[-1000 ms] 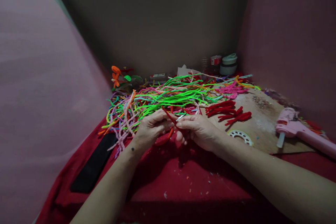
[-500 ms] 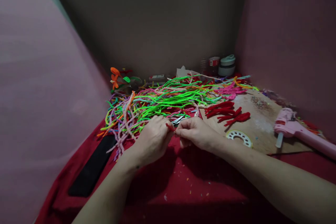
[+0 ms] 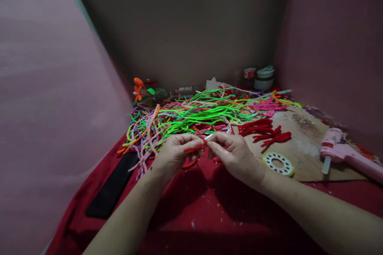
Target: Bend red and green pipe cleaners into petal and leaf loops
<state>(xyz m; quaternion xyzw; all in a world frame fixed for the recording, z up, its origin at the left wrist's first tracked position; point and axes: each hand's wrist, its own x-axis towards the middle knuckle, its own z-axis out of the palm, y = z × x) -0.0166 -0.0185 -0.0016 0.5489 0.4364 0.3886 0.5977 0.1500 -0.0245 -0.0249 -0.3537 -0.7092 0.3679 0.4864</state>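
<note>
Between my two hands is a red pipe cleaner [image 3: 191, 148], bent, with a loop of it hanging below the fingers. My left hand [image 3: 176, 152] pinches it between thumb and forefinger. My right hand [image 3: 231, 155] is closed on the same red pipe cleaner, thumb and forefinger meeting close to the left fingertips. Just behind the fingertips a bit of the scissors [image 3: 209, 137] shows; the rest is hidden by the hands. Beyond lies a tangled heap of coloured pipe cleaners [image 3: 197, 117], mostly bright green on top.
Bent red pipe cleaners [image 3: 277, 137] lie on a wooden board [image 3: 311, 159] with a yellow-rimmed spool [image 3: 279, 164] and a pink glue gun [image 3: 338, 145]. A flat black object [image 3: 112, 187] lies at left. An orange flower [image 3: 138, 87] and a lidded container [image 3: 264, 77] stand behind.
My left hand has turned, so its thumb and the red pipe cleaner show more. My right hand has shifted and uncovers more of the spool. The whole view has moved slightly.
</note>
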